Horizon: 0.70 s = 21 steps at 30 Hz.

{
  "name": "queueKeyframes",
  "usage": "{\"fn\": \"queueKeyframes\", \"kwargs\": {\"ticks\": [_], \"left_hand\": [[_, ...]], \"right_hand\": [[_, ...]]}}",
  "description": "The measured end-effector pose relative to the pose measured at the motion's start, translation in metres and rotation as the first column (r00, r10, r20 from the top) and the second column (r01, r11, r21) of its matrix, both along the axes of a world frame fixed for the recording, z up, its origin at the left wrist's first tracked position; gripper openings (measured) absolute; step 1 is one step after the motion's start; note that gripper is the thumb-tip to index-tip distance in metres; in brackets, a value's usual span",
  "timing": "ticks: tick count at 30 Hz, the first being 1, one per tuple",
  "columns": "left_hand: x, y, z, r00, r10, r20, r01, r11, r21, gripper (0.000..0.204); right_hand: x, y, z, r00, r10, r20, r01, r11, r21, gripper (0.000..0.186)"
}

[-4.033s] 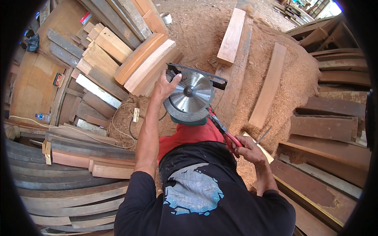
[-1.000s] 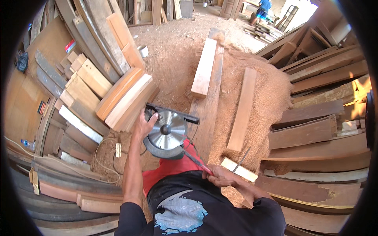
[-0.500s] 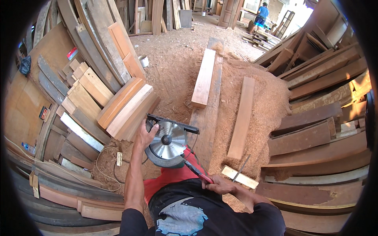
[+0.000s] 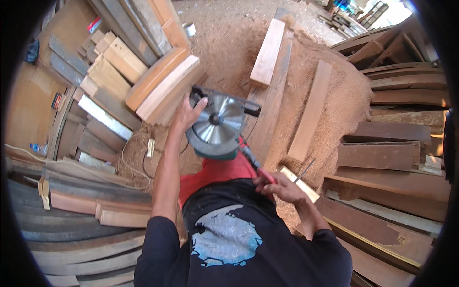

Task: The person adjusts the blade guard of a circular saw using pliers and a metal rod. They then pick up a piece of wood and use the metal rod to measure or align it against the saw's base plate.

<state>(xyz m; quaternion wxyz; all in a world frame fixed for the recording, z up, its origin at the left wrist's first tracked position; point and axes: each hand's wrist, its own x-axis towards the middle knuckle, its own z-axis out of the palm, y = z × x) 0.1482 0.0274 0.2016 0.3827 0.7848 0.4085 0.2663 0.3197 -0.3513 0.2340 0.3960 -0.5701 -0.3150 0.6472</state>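
Note:
A circular saw [image 4: 198,138] is held up before my body, its toothed round blade [image 4: 228,125] facing up. My left hand [image 4: 188,112] is closed on the saw's far-left side, by the black handle and base plate, thumb towards the blade. My right hand [image 4: 282,187] is closed around a red-handled tool [image 4: 266,175]. Its grey metal part points at the near-right rim of the saw; whether they touch, and its exact kind, I cannot make out. Behind the saw lies a long plank [image 4: 270,117] with a thick pale timber [image 4: 267,55] on it.
Another board [image 4: 311,112] lies on the sawdust [image 4: 344,95] to the right. A short pale block [image 4: 306,184] with a dark strip across it is near my right forearm. Stacked timbers [image 4: 162,86] stand left, with a loose cord [image 4: 125,158] nearby. More boards [image 4: 377,155] line the right.
The view has tilted, so the surroundings sit differently in the picture. Both hands keep their holds on the saw and the red-handled tool.

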Motion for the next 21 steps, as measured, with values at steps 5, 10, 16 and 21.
{"fn": "queueKeyframes", "kwargs": {"ticks": [5, 10, 16, 21], "left_hand": [[-0.004, 0.005, 0.001, 0.998, 0.023, -0.051, -0.025, 0.999, -0.045, 0.094], [0.002, 0.004, 0.003, 0.996, 0.037, -0.08, -0.04, 0.999, -0.032, 0.094], [-0.001, 0.006, -0.002, 0.999, 0.0, -0.041, -0.003, 0.997, -0.077, 0.095], [-0.005, 0.009, -0.01, 0.996, 0.043, -0.073, -0.046, 0.998, -0.042, 0.096]], "right_hand": [[0.007, 0.001, 0.021, 0.945, -0.011, 0.326, -0.014, 0.997, 0.074, 0.044], [0.005, -0.006, 0.014, 0.903, -0.01, 0.429, -0.016, 0.998, 0.057, 0.047], [0.006, 0.0, 0.018, 0.951, 0.066, 0.302, -0.072, 0.997, 0.009, 0.043], [0.011, 0.006, 0.021, 0.963, 0.117, 0.245, -0.123, 0.992, 0.01, 0.04]]}}
